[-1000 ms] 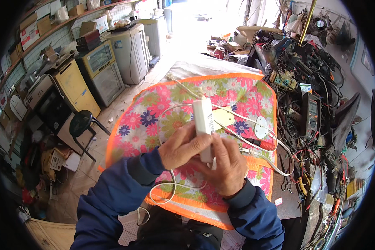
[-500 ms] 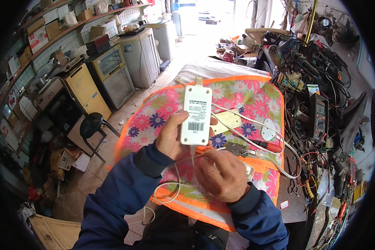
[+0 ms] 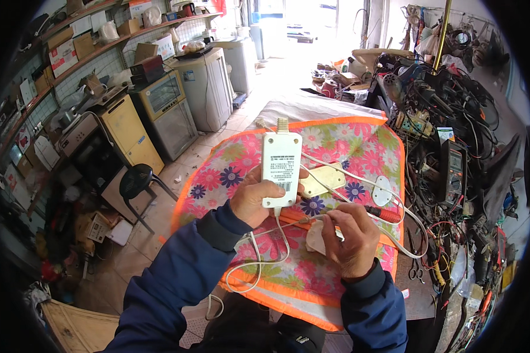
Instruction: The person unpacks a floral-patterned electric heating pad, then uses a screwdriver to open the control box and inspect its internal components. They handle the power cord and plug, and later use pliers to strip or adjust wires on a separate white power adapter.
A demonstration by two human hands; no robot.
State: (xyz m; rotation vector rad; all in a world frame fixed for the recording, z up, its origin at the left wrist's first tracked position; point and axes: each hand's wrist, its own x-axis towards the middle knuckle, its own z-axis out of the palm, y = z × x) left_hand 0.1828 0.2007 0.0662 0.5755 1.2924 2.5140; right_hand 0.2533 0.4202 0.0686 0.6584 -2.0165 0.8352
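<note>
My left hand (image 3: 254, 199) holds up a white rectangular box (image 3: 281, 157) with screw holes at its corners and a printed label, its thumb across the face. A ribbed cable sleeve (image 3: 282, 125) sticks out of its top, and a pale cord (image 3: 288, 240) hangs from its lower end. My right hand (image 3: 353, 236) is closed in a pinch above the cloth, right of the box. What its fingers hold cannot be made out. Beside those fingers lies a white casing piece (image 3: 315, 237), partly covered. Farther back is a cream casing (image 3: 323, 180) with a white cable across it.
A flowered cloth (image 3: 218, 195) with orange edging covers the work surface. A white oval piece (image 3: 381, 191) and a red-handled tool (image 3: 388, 216) lie on its right. Beyond are scissors (image 3: 416, 269), a multimeter (image 3: 453, 167) and heaped cables (image 3: 436, 100). A black stool (image 3: 138, 179) stands left.
My right hand has moved right and slightly up, away from the box's lower cord, now covering the metal item there. The left hand's thumb has shifted onto the label; the box sits slightly lower.
</note>
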